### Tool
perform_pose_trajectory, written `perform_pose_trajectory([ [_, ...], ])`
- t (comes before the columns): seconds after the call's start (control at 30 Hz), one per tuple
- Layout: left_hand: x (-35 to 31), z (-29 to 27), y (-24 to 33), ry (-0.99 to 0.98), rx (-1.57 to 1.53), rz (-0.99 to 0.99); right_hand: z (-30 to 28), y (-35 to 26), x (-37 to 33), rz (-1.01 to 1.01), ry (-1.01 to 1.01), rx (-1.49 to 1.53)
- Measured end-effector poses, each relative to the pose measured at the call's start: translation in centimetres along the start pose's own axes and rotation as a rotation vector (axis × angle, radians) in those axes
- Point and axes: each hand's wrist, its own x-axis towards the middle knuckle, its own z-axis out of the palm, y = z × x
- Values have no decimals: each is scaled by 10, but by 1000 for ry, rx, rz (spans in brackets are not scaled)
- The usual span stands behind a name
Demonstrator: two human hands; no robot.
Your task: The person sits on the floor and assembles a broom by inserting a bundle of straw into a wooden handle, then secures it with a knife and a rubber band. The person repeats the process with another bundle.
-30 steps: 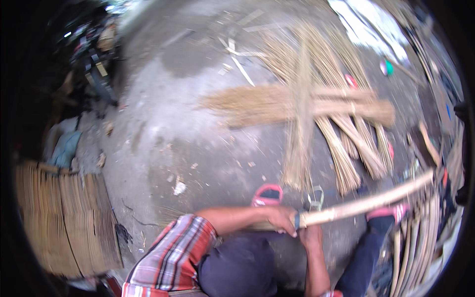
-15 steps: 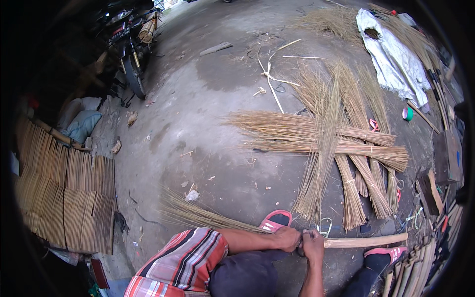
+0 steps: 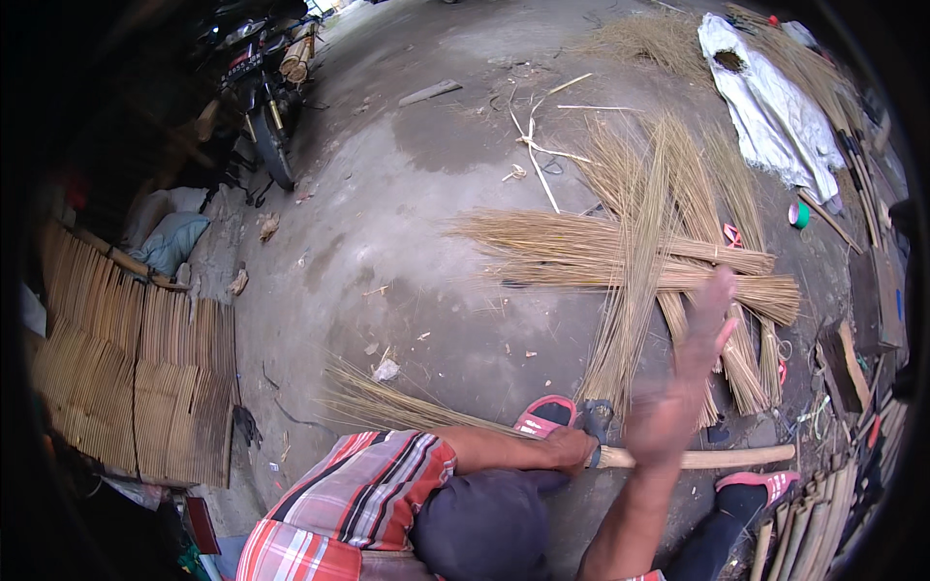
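My left hand (image 3: 570, 449) is closed round the neck of a broom, where thin stick bristles (image 3: 407, 407) meet a pale bamboo handle (image 3: 707, 458). The bristles run left beneath my left forearm; the handle points right, toward my other foot. A dark grey strip-like piece (image 3: 598, 418) shows beside the left hand; its kind is unclear. My right hand (image 3: 683, 363) is raised above the handle, smeared by motion, with its fingers stretched out and nothing visible in them. It hides part of the stick bundles behind it.
Tied stick bundles (image 3: 581, 257) lie crossed ahead on the right. A white sack (image 3: 770, 121) and green tape roll (image 3: 798, 215) lie beyond. Bamboo poles (image 3: 814, 523) stand at the lower right. Stacked slats (image 3: 136, 387) and a motorcycle (image 3: 262, 116) are on the left. Pink sandals (image 3: 545, 416) are on my feet.
My right hand has come away from the left hand and swung up and to the right, its fingers now extended. The left hand stays at the broom's neck. The dark piece beside it has come into sight.
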Motion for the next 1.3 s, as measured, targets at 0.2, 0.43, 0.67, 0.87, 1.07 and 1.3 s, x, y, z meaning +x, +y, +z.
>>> perform_pose_trajectory([
  [0.2,-2,-1,3,-15,-19,-98,-50,-12,-9,180,467,90],
  [0.43,-8,-11,12,-28,13,-108,-74,-3,-24,76,398,-19],
  [0.67,-5,-7,7,-11,-26,-110,-95,-40,-16,-72,101,48],
  [0.87,-4,0,5,44,-13,-82,37,-23,9,96,-413,-119],
  [1.07,-9,5,1,63,-68,-84,95,68,-88,461,-468,-509],
  [1.3,-1,16,-3,43,-115,-163,128,87,-116,664,-249,-308],
])
